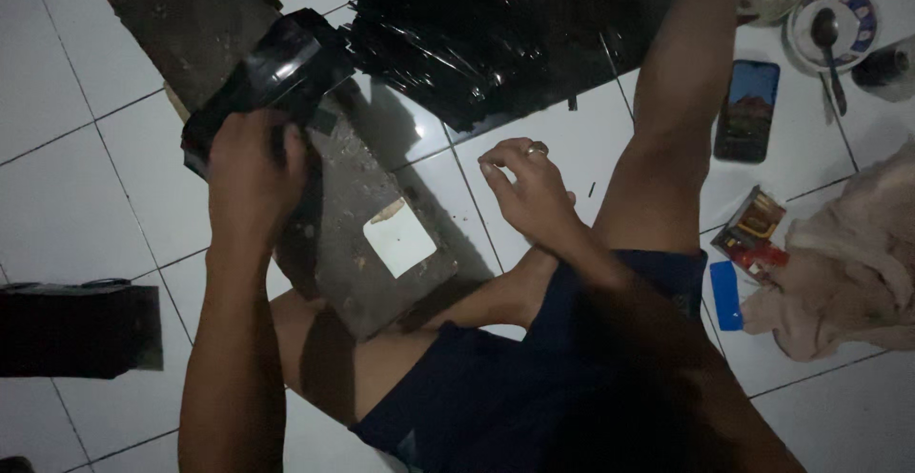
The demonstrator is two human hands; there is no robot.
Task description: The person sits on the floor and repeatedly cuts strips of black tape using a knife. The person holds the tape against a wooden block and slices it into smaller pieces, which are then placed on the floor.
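My left hand (253, 177) grips a stack of shiny black plastic bags (272, 72) and presses it onto a long dark wooden board (367, 215). The board lies across the white tiled floor and over my leg. A small white paper square (400, 237) is stuck near the board's close end. My right hand (529, 187) hovers over the tiles to the right of the board, fingers curled and apart, holding nothing, with a ring on one finger.
A large crumpled black plastic sheet (496, 30) lies at the top. A phone (748, 111), a saucer with a spoon (834, 20), a small packet (753, 235), a blue lighter (726, 294) and beige cloth (848, 263) sit right. A black flat bundle (76, 330) lies left.
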